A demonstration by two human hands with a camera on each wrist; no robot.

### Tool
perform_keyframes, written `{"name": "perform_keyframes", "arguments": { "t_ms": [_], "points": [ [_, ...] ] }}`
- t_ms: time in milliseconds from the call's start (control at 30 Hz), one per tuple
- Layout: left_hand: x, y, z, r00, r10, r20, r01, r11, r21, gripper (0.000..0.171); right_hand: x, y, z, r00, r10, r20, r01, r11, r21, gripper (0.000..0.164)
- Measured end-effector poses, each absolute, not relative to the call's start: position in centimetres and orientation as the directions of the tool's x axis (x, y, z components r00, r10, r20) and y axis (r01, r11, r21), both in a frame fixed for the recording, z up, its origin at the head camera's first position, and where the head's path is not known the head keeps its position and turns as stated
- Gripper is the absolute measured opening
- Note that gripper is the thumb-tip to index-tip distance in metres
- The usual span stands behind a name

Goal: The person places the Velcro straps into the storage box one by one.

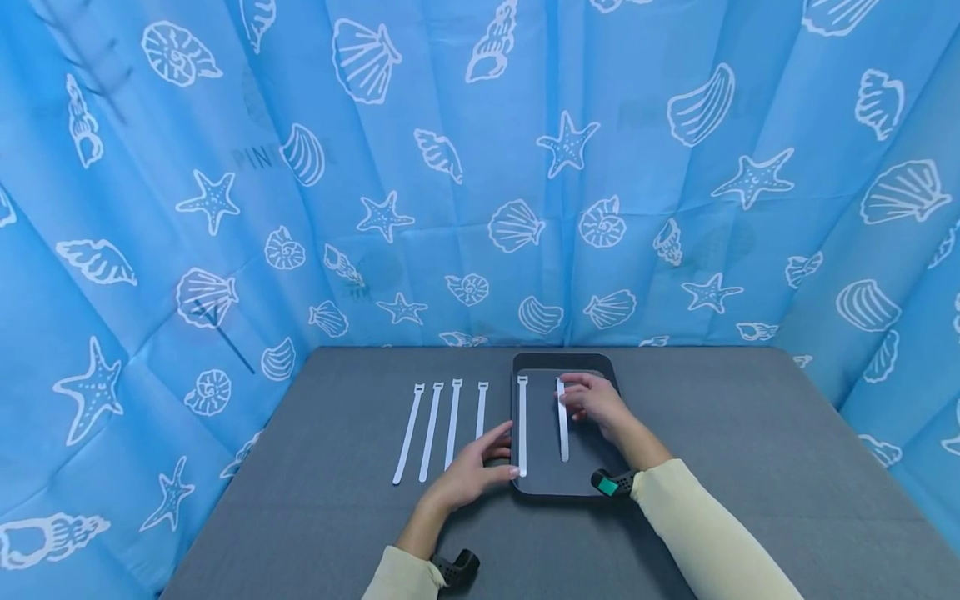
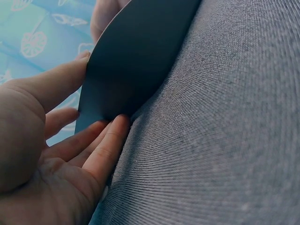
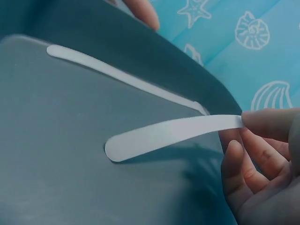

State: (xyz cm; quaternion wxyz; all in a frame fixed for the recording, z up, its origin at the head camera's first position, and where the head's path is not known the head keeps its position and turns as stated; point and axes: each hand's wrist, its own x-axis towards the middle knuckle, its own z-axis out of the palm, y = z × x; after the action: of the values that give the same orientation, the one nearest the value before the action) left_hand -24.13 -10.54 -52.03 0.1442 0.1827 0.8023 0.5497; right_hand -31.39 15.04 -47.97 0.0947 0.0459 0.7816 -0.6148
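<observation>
In the head view my right hand [image 1: 596,400] pinches a white strap cable tie [image 1: 563,429] near its slotted end, over the dark tray [image 1: 585,483]. The right wrist view shows that strap [image 3: 159,136] between thumb and fingers, its rounded free end low over the tray floor. A second white strap [image 1: 522,429] lies lengthwise along the tray's left side. My left hand [image 1: 472,471] rests against the tray's left wall, fingers extended. In the left wrist view its thumb touches the rim and its fingertips touch the outer wall [image 2: 136,61] near the tabletop.
Several more white straps [image 1: 431,433] lie in a row on the grey cloth-covered table [image 1: 337,517], left of the tray. The left forearm partly covers that area. A blue curtain [image 1: 450,167] with white shell prints hangs behind the table and at its sides.
</observation>
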Motion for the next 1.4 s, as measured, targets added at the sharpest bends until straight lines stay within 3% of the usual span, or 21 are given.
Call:
{"name": "perform_keyframes", "arguments": {
  "t_ms": [467,1267,1400],
  "points": [
    [-24.28,-10.64,-52.13,-0.887,0.462,-0.019,0.146,0.319,0.937,0.074,-31.81,14.46,-48.78,-0.971,-0.044,-0.235,0.206,0.342,-0.917,0.042],
    [-24.19,-10.75,-52.18,-0.885,0.466,-0.011,0.158,0.32,0.934,0.073,-32.28,14.48,-48.77,-0.971,-0.164,-0.173,0.032,0.631,-0.775,0.043],
    [-24.19,-10.8,-52.14,-0.885,0.465,-0.011,0.155,0.317,0.935,0.074,-32.34,14.7,-48.6,-0.982,-0.166,-0.093,-0.041,0.662,-0.748,0.04]
  ]
}}
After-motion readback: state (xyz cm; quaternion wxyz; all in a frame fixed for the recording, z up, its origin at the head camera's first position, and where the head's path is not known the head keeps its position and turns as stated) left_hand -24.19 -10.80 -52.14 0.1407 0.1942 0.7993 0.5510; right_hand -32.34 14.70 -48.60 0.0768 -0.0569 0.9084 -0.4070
